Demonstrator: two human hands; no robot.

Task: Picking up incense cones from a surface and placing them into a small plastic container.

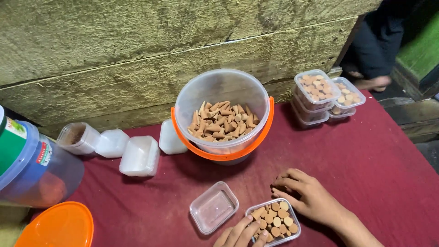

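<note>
A small clear plastic box [274, 222] packed with tan cone pieces standing base-up sits on the red cloth [366, 164] near the front edge. My left hand [241, 233] rests its fingertips on the pieces at the box's near left corner. My right hand [305, 194] lies curled at the box's far right corner, fingertips touching its rim; whether it holds a cone I cannot tell. An empty clear lid [213, 207] lies just left of the box. Behind them stands a clear bucket [222, 89] with an orange handle, partly filled with loose cones.
Stacked filled boxes [323, 96] stand at the back right. Empty white containers [139, 155] line the back left, by a clear jar [32, 169] lying on its side and an orange lid [57, 227]. A rough wall [137, 55] runs behind. Another person's foot [372, 82] shows top right.
</note>
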